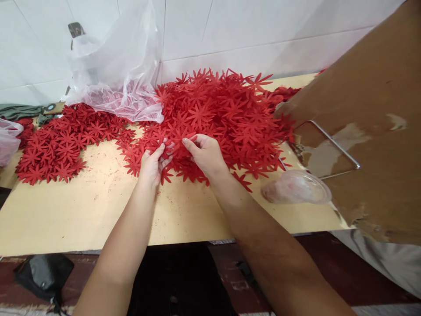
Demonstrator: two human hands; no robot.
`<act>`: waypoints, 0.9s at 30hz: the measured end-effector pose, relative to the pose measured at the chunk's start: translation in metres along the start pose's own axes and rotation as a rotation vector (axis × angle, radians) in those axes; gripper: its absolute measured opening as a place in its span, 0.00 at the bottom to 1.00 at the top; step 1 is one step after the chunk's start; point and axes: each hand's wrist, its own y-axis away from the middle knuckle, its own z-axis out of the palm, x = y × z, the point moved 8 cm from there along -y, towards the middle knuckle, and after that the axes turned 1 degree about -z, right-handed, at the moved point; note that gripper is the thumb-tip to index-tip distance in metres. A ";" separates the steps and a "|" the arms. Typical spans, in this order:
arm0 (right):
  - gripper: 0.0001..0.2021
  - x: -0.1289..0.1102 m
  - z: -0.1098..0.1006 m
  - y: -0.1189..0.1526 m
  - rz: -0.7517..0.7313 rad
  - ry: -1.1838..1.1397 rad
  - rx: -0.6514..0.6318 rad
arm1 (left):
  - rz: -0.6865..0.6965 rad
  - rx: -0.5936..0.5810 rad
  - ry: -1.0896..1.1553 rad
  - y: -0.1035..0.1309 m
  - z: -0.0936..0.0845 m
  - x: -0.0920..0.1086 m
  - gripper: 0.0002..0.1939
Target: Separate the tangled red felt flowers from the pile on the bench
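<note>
Both my hands meet over the front of a big heap of red flower-shaped cutouts [210,114] with long narrow petals. My left hand [153,164] is closed on a red flower cutout [167,144], thumb on top and fingers curled beneath. Thumb and fingers of my right hand [205,153] pinch red petals at the right side, just a short gap from the left hand. Which petals belong to the held piece and which to the heap behind is hard to make out.
Flatter stacked red cutouts [62,145] lie at left. A clear plastic bag [121,87] rests against the tiled wall [263,26]. To the right stand a transparent plastic cup [299,188] on its side, a bent metal rod [338,147] and a large brown board [371,109]. The table's [105,210] front edge is near me.
</note>
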 end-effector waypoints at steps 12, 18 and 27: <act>0.09 -0.009 0.005 -0.035 -0.073 0.063 -0.071 | 0.046 -0.019 -0.130 0.004 0.004 0.005 0.13; 0.16 -0.012 0.028 -0.019 -0.007 0.071 -0.284 | 0.172 0.026 -0.141 0.003 0.005 0.015 0.10; 0.19 -0.014 0.027 -0.018 0.066 0.029 -0.359 | 0.151 0.108 -0.068 -0.006 -0.011 0.015 0.14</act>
